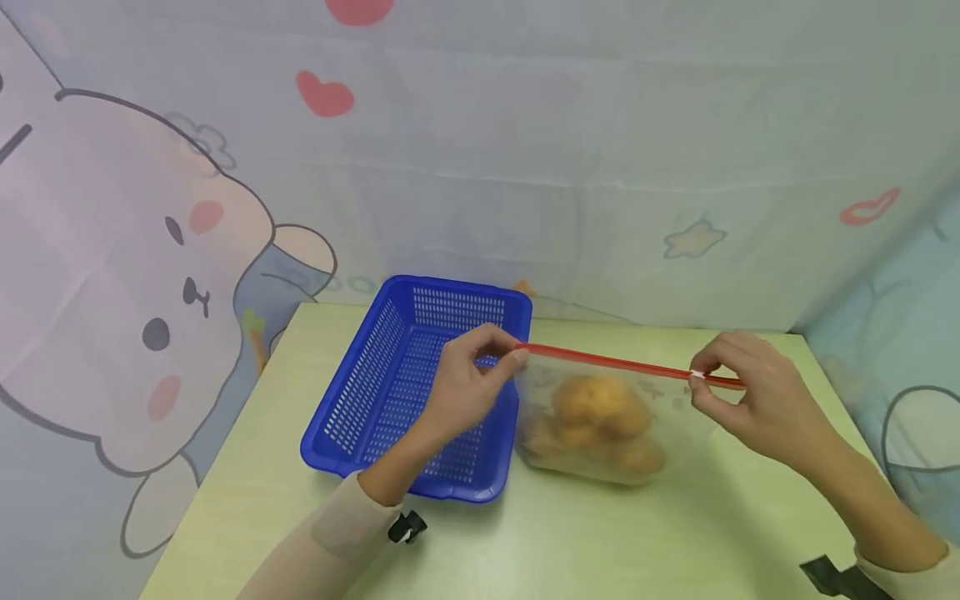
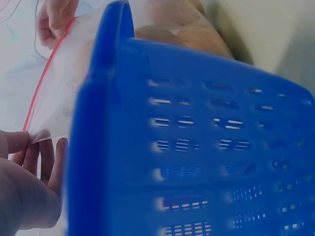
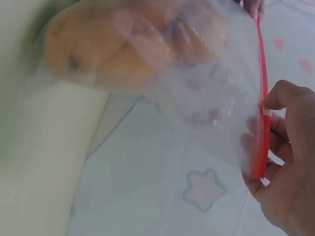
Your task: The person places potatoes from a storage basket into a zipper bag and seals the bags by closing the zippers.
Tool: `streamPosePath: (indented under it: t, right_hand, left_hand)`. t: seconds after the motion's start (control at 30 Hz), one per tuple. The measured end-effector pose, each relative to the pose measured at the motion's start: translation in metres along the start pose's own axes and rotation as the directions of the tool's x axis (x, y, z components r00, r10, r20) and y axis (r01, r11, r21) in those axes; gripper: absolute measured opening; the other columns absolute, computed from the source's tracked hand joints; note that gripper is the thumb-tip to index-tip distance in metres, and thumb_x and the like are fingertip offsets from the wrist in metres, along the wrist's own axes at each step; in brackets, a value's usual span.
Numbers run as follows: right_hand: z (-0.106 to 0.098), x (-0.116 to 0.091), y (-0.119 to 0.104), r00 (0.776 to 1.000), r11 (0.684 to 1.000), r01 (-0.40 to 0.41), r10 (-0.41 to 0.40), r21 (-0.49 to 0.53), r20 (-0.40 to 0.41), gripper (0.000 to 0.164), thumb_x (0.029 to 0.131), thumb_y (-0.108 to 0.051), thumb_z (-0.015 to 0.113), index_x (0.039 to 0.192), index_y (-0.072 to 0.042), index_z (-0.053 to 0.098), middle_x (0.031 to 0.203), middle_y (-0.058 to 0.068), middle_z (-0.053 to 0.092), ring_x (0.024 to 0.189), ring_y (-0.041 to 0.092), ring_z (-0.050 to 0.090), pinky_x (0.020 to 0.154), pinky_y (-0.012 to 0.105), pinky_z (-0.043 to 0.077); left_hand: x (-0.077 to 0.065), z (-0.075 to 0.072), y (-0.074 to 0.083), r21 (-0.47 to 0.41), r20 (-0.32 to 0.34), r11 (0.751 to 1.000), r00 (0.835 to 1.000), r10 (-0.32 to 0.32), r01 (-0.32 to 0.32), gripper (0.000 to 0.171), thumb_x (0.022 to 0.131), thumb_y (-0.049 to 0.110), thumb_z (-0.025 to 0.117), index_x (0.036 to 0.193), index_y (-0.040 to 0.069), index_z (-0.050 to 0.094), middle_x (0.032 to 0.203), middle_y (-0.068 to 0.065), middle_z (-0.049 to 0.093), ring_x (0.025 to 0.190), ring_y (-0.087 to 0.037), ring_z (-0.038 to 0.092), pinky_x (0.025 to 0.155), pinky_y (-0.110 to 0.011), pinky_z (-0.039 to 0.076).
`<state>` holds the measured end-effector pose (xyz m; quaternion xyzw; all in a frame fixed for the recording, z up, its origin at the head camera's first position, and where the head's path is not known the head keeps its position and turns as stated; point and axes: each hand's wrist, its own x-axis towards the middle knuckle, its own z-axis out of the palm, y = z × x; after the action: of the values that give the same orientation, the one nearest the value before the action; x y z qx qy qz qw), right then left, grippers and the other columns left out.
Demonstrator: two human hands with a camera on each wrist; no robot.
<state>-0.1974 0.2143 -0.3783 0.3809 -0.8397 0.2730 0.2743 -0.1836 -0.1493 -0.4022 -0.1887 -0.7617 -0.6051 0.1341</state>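
A clear zip bag [image 1: 678, 417] with a red zip strip [image 1: 600, 358] along its top holds several yellow-brown, roundish things [image 1: 600, 408], blurred through the plastic; their kind is unclear. My left hand [image 1: 472, 379] pinches the left end of the strip between thumb and forefinger, over the right side of a blue basket [image 1: 412, 287]. Near the strip's other end, my right hand [image 1: 765, 404] pinches a small white slider [image 3: 267, 111]. Between the hands the strip is stretched nearly straight, sloping slightly down to the right. The bag hangs upright below it, beside the basket.
The blue basket has slotted walls and stands left of the bag on a pale green table [image 1: 247, 467]. Behind the table hangs a cloth backdrop [image 1: 585, 167] printed with a cartoon animal, hearts and stars. Small black devices [image 1: 407, 527] are worn at the wrists.
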Motion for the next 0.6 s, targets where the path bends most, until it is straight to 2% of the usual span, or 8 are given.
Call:
streamPosePath:
  t: [0.1, 0.2, 0.33, 0.43, 0.6]
  right_hand:
    - [-0.011, -0.011, 0.010, 1.000, 1.000, -0.024, 0.024, 0.013, 0.003, 0.024, 0.077, -0.002, 0.072, 0.086, -0.025, 0.067, 0.090, -0.017, 0.063, 0.088, 0.003, 0.057, 0.080, 0.015, 0.043]
    - [-0.021, -0.021, 0.017, 0.999, 0.999, -0.042, 0.042, 0.021, 0.017, 0.026, 0.076, -0.001, 0.073, 0.086, -0.025, 0.068, 0.090, -0.016, 0.064, 0.087, 0.000, 0.056, 0.081, 0.011, 0.042]
    - [-0.032, -0.032, 0.024, 0.998, 0.998, -0.052, 0.051, 0.036, 0.030, 0.030, 0.075, 0.003, 0.074, 0.086, -0.024, 0.068, 0.087, -0.016, 0.064, 0.086, -0.001, 0.055, 0.081, 0.011, 0.042]
    - [-0.040, -0.038, 0.026, 0.996, 0.996, -0.084, 0.083, 0.025, 0.041, 0.037, 0.074, 0.007, 0.075, 0.086, -0.027, 0.067, 0.086, -0.017, 0.064, 0.086, -0.002, 0.054, 0.082, 0.011, 0.041]
    - [-0.045, -0.044, 0.025, 0.990, 0.990, -0.138, 0.138, -0.001, 0.036, 0.041, 0.075, 0.009, 0.077, 0.088, -0.028, 0.068, 0.086, -0.017, 0.065, 0.085, -0.005, 0.054, 0.082, 0.010, 0.041]
  left_hand:
    - [0.001, 0.000, -0.001, -0.005, -0.002, 1.000, 1.000, 0.002, -0.002, 0.006, 0.101, 0.015, 0.075, 0.101, 0.010, 0.075, 0.095, -0.002, 0.073, 0.086, -0.019, 0.071, 0.072, -0.045, 0.065]
    - [0.002, 0.002, -0.001, 0.010, 0.002, 1.000, 1.000, 0.004, -0.004, 0.006, 0.101, 0.016, 0.075, 0.103, 0.010, 0.076, 0.096, -0.002, 0.073, 0.088, -0.017, 0.072, 0.071, -0.043, 0.065]
    - [0.003, 0.003, -0.001, 0.031, 0.004, 1.000, 1.000, 0.005, -0.005, 0.007, 0.102, 0.016, 0.074, 0.105, 0.010, 0.076, 0.097, -0.001, 0.073, 0.089, -0.016, 0.071, 0.071, -0.038, 0.065]
    - [0.004, 0.004, 0.002, 0.056, 0.014, 0.998, 1.000, -0.006, 0.006, 0.007, 0.102, 0.017, 0.074, 0.106, 0.011, 0.076, 0.097, 0.000, 0.073, 0.089, -0.016, 0.071, 0.070, -0.034, 0.064]
    - [0.004, 0.007, 0.005, 0.048, 0.064, 0.998, 0.997, -0.031, 0.028, 0.007, 0.103, 0.016, 0.072, 0.108, 0.011, 0.074, 0.098, -0.001, 0.073, 0.088, -0.021, 0.072, 0.069, -0.039, 0.063]
